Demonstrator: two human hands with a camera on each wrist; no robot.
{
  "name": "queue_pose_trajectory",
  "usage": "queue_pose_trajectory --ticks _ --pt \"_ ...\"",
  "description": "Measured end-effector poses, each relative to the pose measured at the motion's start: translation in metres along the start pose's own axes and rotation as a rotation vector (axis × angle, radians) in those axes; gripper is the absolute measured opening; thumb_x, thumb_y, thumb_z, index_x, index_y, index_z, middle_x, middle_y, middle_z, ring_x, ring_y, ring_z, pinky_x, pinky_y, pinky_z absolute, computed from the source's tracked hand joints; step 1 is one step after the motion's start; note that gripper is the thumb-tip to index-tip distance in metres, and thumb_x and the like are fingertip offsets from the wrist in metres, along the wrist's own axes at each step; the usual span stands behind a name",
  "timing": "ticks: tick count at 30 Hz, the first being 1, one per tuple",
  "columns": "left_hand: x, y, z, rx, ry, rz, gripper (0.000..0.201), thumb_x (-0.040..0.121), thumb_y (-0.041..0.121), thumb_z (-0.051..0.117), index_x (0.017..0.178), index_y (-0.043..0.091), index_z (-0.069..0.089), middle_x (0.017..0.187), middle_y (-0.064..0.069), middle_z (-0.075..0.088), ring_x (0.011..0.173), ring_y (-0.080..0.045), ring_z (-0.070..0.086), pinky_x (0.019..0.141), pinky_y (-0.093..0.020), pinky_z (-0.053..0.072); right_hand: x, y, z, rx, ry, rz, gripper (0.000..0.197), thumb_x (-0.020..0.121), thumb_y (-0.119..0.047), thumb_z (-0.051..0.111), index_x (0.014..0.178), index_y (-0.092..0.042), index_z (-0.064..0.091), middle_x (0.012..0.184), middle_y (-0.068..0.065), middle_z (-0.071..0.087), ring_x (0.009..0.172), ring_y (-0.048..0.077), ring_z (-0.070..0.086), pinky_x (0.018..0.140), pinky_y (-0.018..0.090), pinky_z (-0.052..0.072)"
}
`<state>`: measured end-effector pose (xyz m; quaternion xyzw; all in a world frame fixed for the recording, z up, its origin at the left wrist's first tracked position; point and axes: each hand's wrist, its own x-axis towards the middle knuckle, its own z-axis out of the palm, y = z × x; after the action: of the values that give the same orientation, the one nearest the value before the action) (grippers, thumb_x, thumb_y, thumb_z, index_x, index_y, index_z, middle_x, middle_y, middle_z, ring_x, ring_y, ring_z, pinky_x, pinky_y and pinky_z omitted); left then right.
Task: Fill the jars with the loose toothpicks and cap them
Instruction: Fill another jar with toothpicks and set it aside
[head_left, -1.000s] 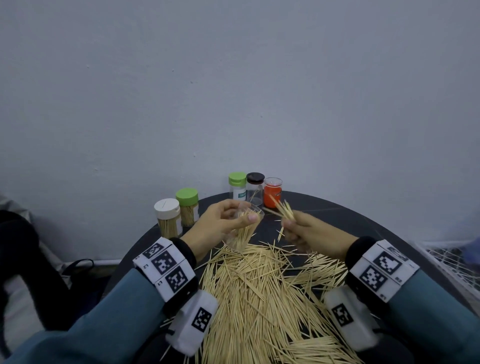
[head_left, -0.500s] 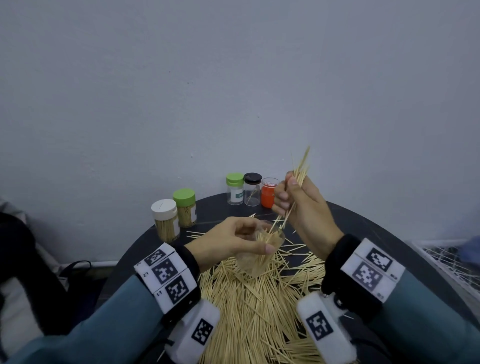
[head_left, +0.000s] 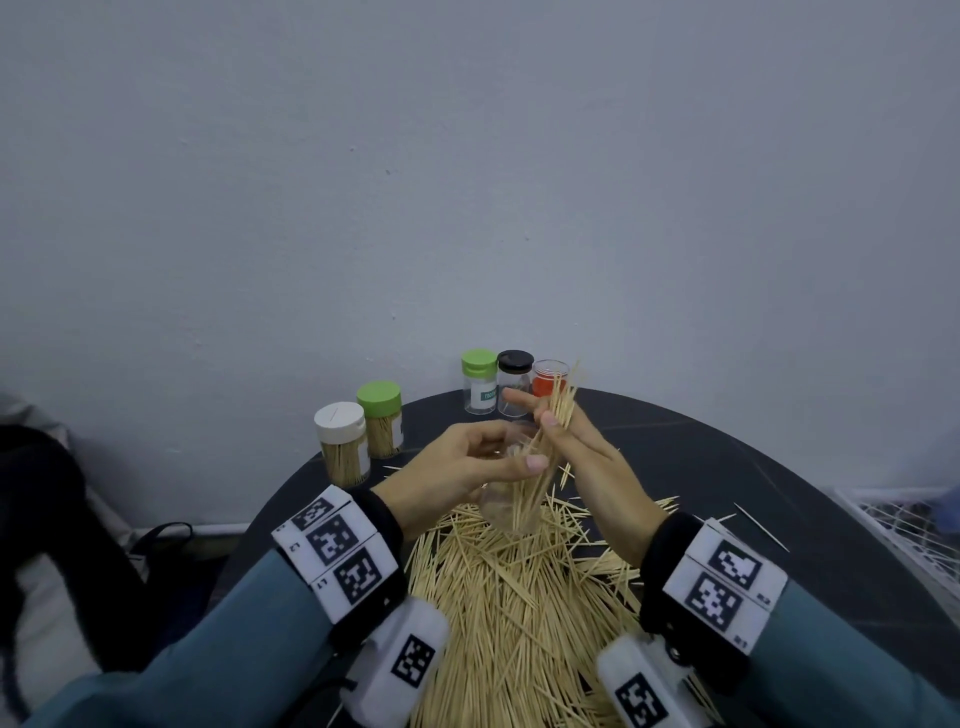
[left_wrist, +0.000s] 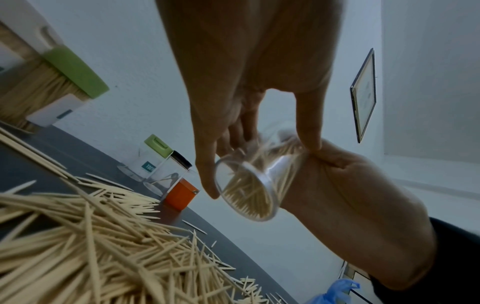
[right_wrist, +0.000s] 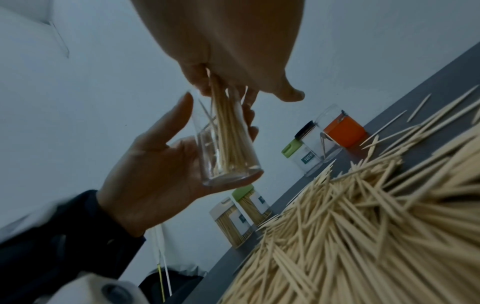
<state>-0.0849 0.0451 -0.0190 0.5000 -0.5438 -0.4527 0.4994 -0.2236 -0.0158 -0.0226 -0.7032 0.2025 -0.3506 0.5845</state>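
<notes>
A person's left hand (head_left: 457, 467) grips a clear, uncapped jar (right_wrist: 228, 148) above the heap of loose toothpicks (head_left: 519, 597), fingers and thumb curled round its wall, the mouth tipped up and toward the right hand. The right hand (head_left: 576, 457), just beside and touching the left at the jar's rim, pinches a bundle of toothpicks (head_left: 556, 415) between thumb and curled fingers, index finger stretched out straight; the bundle's lower ends are already inside the jar, its upper ends fanning out above the right hand's knuckles. The bundle's long axis runs nearly in line with the jar's, which is what the coming release appears to depend on: the sticks look set to slide down lengthwise to the base. Beyond both hands stand five other jars; the two off the left hand, white-capped (head_left: 340, 441) and green-capped (head_left: 381, 418), look full.
</notes>
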Motion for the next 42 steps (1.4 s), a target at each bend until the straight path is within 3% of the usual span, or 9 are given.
queue_pose_trajectory --ticks 3,5,7,11,15,19,22,28,42 --pt "0.0 0.001 -0.002 0.005 0.014 0.006 0.037 0.075 0.021 0.067 0.112 0.022 0.062 0.103 0.004 0.071 0.097 -0.005 0.066 0.076 -0.018 0.053 0.004 -0.001 -0.002 0.012 -0.046 0.036 0.027 0.1 -0.019 0.033 0.116 -0.009 0.052 0.119 -0.017 0.053 0.085 -0.029 0.05 0.067 -0.008 0.036" --pt "0.0 0.0 -0.001 0.021 0.014 0.004 0.034 0.075 0.019 0.067 0.109 0.022 0.063 0.102 0.005 0.071 0.096 -0.005 0.066 0.079 -0.019 0.053 0.005 -0.001 -0.003 0.01 -0.058 0.02 0.025 0.099 -0.022 0.035 0.11 -0.012 0.054 0.12 -0.013 0.056 0.093 -0.022 0.053 0.075 -0.004 0.039" --pt "0.0 -0.001 -0.001 0.044 0.013 -0.001 0.03 0.078 0.017 0.067 0.107 0.02 0.064 0.1 0.004 0.072 0.095 -0.006 0.066 0.08 -0.02 0.053 0.005 0.002 -0.003 0.047 -0.054 -0.008 0.023 0.099 -0.024 0.034 0.1 -0.019 0.056 0.122 -0.008 0.06 0.109 -0.004 0.057 0.094 0.012 0.043" --pt "0.0 -0.001 -0.001 0.052 0.007 -0.007 0.021 0.082 0.01 0.066 0.101 0.018 0.065 0.088 0.009 0.073 0.087 -0.001 0.067 0.073 -0.015 0.052 0.005 0.003 -0.003 0.113 0.001 -0.084 0.029 0.1 -0.022 0.03 0.099 -0.012 0.057 0.116 0.001 0.067 0.109 0.014 0.062 0.096 0.03 0.048" --pt "0.0 0.0 -0.003 0.084 0.039 0.004 0.028 0.08 0.011 0.068 0.107 0.017 0.064 0.097 0.004 0.072 0.091 -0.004 0.067 0.075 -0.015 0.052 0.008 0.005 -0.007 0.051 0.048 -0.115 0.032 0.101 -0.017 0.031 0.113 -0.006 0.058 0.117 0.004 0.066 0.111 0.01 0.06 0.096 0.024 0.048" --pt "0.001 -0.002 -0.007 0.117 0.089 0.018 0.048 0.069 0.024 0.073 0.115 0.014 0.064 0.11 -0.011 0.069 0.104 -0.02 0.065 0.09 -0.025 0.052 0.008 0.006 -0.011 -0.11 -0.049 -0.001 0.031 0.1 -0.017 0.034 0.121 -0.018 0.057 0.116 -0.012 0.06 0.102 -0.013 0.053 0.083 0.001 0.04" --pt "0.002 -0.004 -0.009 0.165 0.113 0.038 0.045 0.068 0.023 0.076 0.112 0.02 0.065 0.108 -0.009 0.07 0.099 -0.017 0.065 0.087 -0.022 0.052 0.008 0.006 -0.013 -0.149 -0.05 0.046 0.034 0.099 -0.025 0.035 0.129 -0.022 0.053 0.12 -0.016 0.055 0.111 -0.008 0.047 0.083 0.001 0.037" --pt "0.006 -0.008 -0.016 0.303 0.273 0.118 0.05 0.062 0.007 0.085 0.108 0.018 0.067 0.106 -0.001 0.069 0.101 -0.011 0.064 0.09 -0.02 0.049 0.013 0.01 -0.018 -0.294 0.139 -0.052 0.011 0.086 -0.011 0.064 0.096 -0.016 0.062 0.084 -0.004 0.062 0.078 0.009 0.059 0.066 0.017 0.05" --pt "0.004 -0.008 -0.016 0.462 0.309 0.229 0.056 0.051 0.01 0.091 0.1 0.027 0.07 0.102 0.007 0.071 0.102 -0.006 0.062 0.095 -0.028 0.047 0.014 0.011 -0.019 -0.464 0.083 -0.106 0.012 0.085 -0.018 0.065 0.075 -0.024 0.063 0.065 -0.007 0.061 0.055 -0.002 0.054 0.054 0.009 0.041"
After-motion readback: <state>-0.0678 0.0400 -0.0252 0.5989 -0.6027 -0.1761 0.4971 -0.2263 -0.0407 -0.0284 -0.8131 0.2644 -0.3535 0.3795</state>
